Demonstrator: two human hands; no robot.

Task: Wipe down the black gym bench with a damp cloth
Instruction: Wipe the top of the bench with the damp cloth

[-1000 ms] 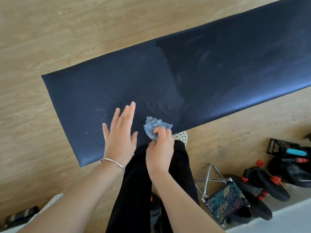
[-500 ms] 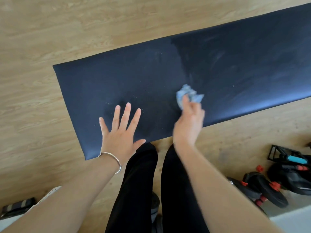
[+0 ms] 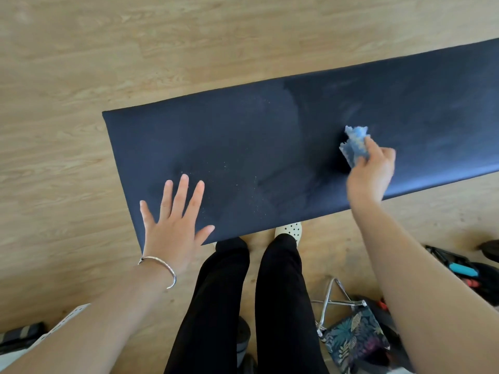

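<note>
The black gym bench [image 3: 243, 147] stretches from centre left to the right edge, its pad dusted with pale specks near the middle. My left hand [image 3: 175, 225] lies flat on the pad's near left corner, fingers spread, a silver bangle on the wrist. My right hand [image 3: 370, 171] is over the pad's right half, closed on a crumpled blue cloth [image 3: 355, 143] that presses on the surface. Faint wipe streaks show on the pad to the right of the cloth.
Wooden floor [image 3: 135, 49] surrounds the bench. My legs in black trousers [image 3: 243, 306] stand at the near edge. To the right lie a chrome-framed stool with a leaf-print seat [image 3: 353, 341] and black and red weights [image 3: 464, 271].
My right hand has swept the cloth from the pad's near edge by my left hand out to the right and farther onto the pad. My left hand stays flat, fingers spread wider.
</note>
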